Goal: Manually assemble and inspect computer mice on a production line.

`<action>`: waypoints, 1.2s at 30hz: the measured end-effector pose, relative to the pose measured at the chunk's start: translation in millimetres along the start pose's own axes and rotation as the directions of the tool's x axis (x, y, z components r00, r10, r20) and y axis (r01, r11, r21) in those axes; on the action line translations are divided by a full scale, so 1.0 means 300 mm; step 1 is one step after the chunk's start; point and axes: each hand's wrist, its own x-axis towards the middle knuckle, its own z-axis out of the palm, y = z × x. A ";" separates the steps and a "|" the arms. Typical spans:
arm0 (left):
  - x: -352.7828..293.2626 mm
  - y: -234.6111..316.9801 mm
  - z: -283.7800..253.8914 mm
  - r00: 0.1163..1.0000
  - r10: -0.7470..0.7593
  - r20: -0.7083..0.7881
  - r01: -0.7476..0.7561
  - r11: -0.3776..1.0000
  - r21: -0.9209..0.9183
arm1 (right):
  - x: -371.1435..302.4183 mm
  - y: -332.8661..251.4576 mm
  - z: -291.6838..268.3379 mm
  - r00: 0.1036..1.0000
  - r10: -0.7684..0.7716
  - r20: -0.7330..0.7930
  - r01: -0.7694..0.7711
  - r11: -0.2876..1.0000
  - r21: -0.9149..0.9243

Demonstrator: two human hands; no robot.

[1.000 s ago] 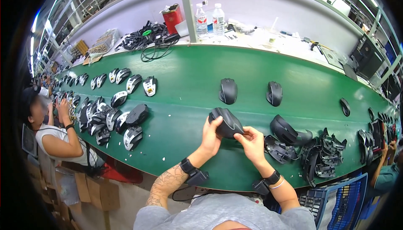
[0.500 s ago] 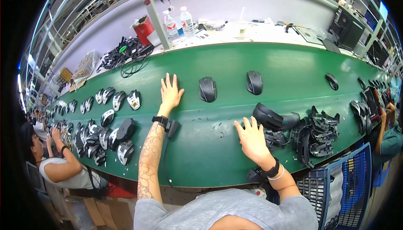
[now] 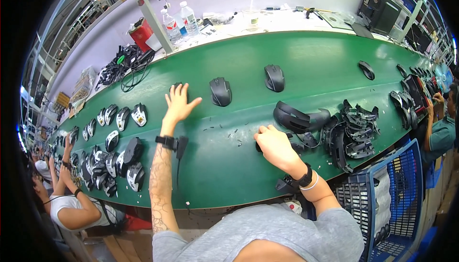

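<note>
My left hand (image 3: 178, 105) is open, fingers spread, reaching over a black computer mouse (image 3: 177, 85) that it mostly hides. To its right stand two more black mice, one nearer (image 3: 220, 92) and another farther along (image 3: 274, 78). My right hand (image 3: 277, 147) is closed near the front of the bench, its fingers curled down. A dark bit shows by its fingertips, but what they hold is hidden. Beside that hand lie curved black mouse shells (image 3: 296, 117) and a heap of black plastic parts (image 3: 358, 140). Small black scraps (image 3: 236, 131) are scattered between my hands.
On the green bench (image 3: 210, 166), partly stripped mice (image 3: 112, 164) are piled at left. Cables (image 3: 122, 66), bottles (image 3: 189, 19) and a red box (image 3: 141, 35) stand behind. A blue basket (image 3: 399, 200) is at lower right. People work at both sides.
My right hand has gone from spread fingers to curled ones, shifting slightly toward the scraps. My left hand stays spread at the mouse. The whole view has shifted a little.
</note>
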 end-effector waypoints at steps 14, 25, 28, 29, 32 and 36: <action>-0.406 0.446 0.033 0.838 0.537 0.096 -0.241 0.522 -0.819 | -0.015 0.028 -0.054 0.997 -0.019 -0.079 0.020 1.000 0.013; -0.428 0.486 0.096 0.911 0.376 0.168 0.021 0.365 -0.931 | -0.014 0.042 -0.048 0.995 0.032 -0.091 -0.010 0.973 0.229; -0.439 0.482 0.136 0.933 0.354 0.063 -0.053 0.309 -0.950 | -0.033 0.062 -0.048 1.000 0.005 0.013 -0.009 0.940 0.341; -0.442 0.480 0.135 0.933 0.351 0.080 -0.026 0.287 -0.958 | -0.041 0.057 -0.057 0.999 0.003 0.043 -0.016 0.949 0.316; -0.447 0.477 0.118 0.938 0.336 0.088 -0.036 0.347 -0.937 | -0.051 0.051 -0.040 0.995 0.006 0.101 -0.031 0.969 0.244; -0.461 0.444 0.085 0.931 0.350 0.100 -0.122 0.558 -0.821 | -0.033 0.040 -0.008 0.979 0.022 0.201 -0.072 0.967 0.245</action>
